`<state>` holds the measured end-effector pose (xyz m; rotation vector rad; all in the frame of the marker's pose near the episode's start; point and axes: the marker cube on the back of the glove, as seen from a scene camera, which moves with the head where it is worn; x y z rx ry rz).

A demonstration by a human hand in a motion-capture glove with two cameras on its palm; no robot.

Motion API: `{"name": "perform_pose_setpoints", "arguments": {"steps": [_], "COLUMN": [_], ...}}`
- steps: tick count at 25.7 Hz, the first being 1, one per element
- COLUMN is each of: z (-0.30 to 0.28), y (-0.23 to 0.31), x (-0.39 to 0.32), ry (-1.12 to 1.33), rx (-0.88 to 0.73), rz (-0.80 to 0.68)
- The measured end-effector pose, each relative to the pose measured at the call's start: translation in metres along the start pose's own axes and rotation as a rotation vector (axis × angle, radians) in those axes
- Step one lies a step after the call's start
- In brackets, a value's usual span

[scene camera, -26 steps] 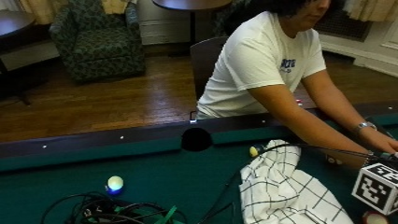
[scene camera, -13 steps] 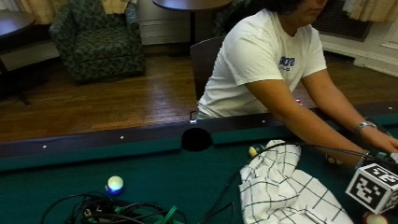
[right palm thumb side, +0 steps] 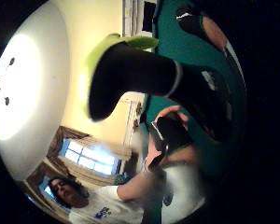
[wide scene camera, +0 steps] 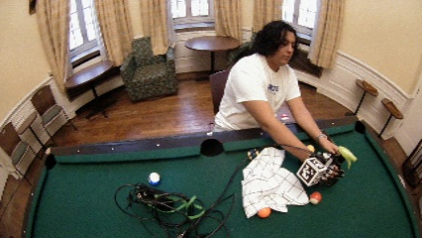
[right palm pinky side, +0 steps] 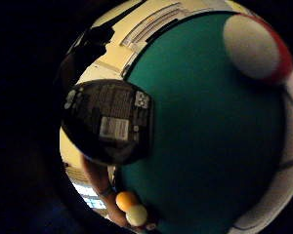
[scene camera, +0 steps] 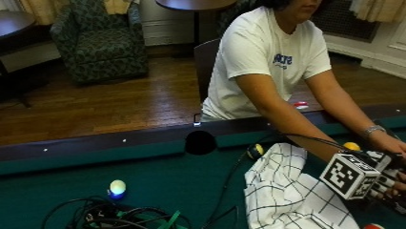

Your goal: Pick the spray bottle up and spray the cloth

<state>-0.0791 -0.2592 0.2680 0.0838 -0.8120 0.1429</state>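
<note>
A: What is needed for the step in hand to be done well?

B: The spray bottle [wide scene camera: 341, 157] is gripped by the gloved right hand [wide scene camera: 332, 172], with the fingers curled round its dark body, just beside the far edge of the checked cloth [wide scene camera: 270, 182], above the green surface [wide scene camera: 99, 213]. By judgement, the nozzle is to be turned toward the cloth before the trigger is pressed, and the bottle kept upright enough for the liquid to be drawn. The bare hand [scene camera: 388, 143] is seen at the bottle too, so the bottle can be steadied while the aim is set.

A: What is hidden or hard to make out?

B: In the outside view the bottle is almost wholly covered by the glove. Which way the nozzle points cannot be told, nor whether a finger lies on the trigger. The cloth is cut off at that view's lower edge. An orange ball [wide scene camera: 264, 212] and a red and white ball [wide scene camera: 315, 197] lie touching or just beside the cloth; which of the two cannot be settled.
</note>
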Motion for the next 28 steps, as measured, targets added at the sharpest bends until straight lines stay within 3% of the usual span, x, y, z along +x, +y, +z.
{"name": "perform_pose_setpoints", "arguments": {"steps": [9, 16, 24, 28], "z": [-0.084, -0.123, -0.144, -0.146], "y": [0.028, 0.079, 0.148, 0.167], "x": [0.000, -0.021, -0.047, -0.051], "ry": [0.415, 0.687, 0.816, 0.809], "rx": [-0.073, -0.253, -0.327, -0.337], "rz": [-0.144, -0.261, -0.464, -0.497]}}
